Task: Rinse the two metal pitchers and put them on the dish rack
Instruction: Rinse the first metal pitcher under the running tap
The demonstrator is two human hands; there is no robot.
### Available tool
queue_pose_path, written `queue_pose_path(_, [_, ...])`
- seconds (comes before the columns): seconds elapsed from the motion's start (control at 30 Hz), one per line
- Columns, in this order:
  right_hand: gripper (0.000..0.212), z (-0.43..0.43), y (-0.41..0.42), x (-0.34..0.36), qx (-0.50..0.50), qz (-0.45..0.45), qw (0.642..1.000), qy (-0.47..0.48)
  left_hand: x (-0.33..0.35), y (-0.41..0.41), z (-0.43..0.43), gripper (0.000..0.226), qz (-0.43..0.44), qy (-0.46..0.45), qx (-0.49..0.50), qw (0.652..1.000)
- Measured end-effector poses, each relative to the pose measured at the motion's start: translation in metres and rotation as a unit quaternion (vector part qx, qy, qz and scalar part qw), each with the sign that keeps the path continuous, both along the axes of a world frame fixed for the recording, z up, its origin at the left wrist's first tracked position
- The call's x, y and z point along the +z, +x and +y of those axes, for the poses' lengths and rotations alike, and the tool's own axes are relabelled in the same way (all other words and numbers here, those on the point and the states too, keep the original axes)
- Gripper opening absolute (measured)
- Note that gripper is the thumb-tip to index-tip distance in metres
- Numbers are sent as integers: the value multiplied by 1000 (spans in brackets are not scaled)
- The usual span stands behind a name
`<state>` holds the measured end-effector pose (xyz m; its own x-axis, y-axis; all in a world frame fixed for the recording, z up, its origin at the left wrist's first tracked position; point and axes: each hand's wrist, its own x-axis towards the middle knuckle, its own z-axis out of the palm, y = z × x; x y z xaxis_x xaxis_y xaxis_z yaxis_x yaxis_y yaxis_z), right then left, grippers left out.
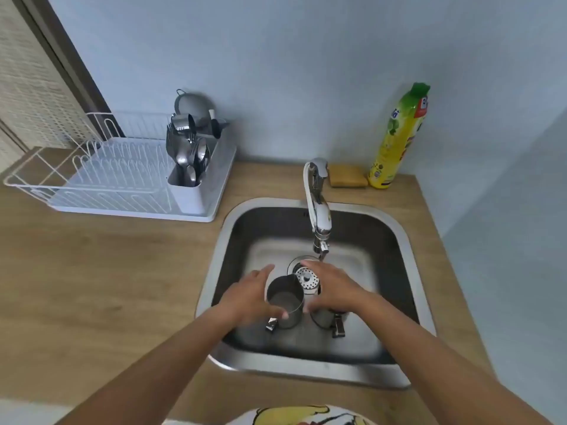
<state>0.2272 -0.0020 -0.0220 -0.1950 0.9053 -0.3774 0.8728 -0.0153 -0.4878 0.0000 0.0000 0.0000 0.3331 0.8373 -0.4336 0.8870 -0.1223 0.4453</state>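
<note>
Left hand (248, 299) around cylindrical steel pitcher (287, 302)

Soft, even, dim-bluish light; wide-angle bending at edges, slight motion blur on both hands (294, 294).

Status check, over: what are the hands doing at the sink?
Left hand grips left pitcher. Right hand over right pitcher, grip hidden. Both pitchers in sink, none racked. Faucet close above.
</note>
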Motion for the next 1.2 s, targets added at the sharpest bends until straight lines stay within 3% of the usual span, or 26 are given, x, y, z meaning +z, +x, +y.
queue_pose_path(0.13, [121, 4, -13, -9, 75, -54, 996, 8, -19, 1, -13, 126, 59, -40, 20, 997])
queue_pose_path(0.27, [115, 5, -21, -10, 77, -52, 996, -1, -28, -2, -12, 92, 82, -63, 38, 994])
queue_pose_path(0.4, [98, 0, -26, -6, 27, -32, 999, 3, -30, -4, -10, 40, 65, -47, 58, 995])
queue_pose_path(0.53, [85, -10, -26, -3, -47, 1, 999, 13, -36, -9, -5, 17, -32, -51, 116, 991])
queue_pose_path(0.63, [86, -14, -23, 1, -115, 41, 993, 8, -35, -10, 0, 14, -152, -60, 158, 974])
queue_pose_path(0.77, [83, -11, -17, 19, -167, 117, 979, 16, -15, -6, 7, 14, -232, -44, 177, 955])
queue_pose_path(0.9, [68, -9, 1, 38, -176, 186, 967, 16, -1, 0, 11, 12, -259, -25, 176, 949])
queue_pose_path(1.03, [90, 2, 29, 62, -168, 237, 957, -11, 9, 6, 13, 11, -273, -13, 160, 949])
queue_pose_path(1.2, [66, 45, 53, 95, -213, 183, 952, 125, 15, 12, 11, 12, -275, -15, 148, 950])
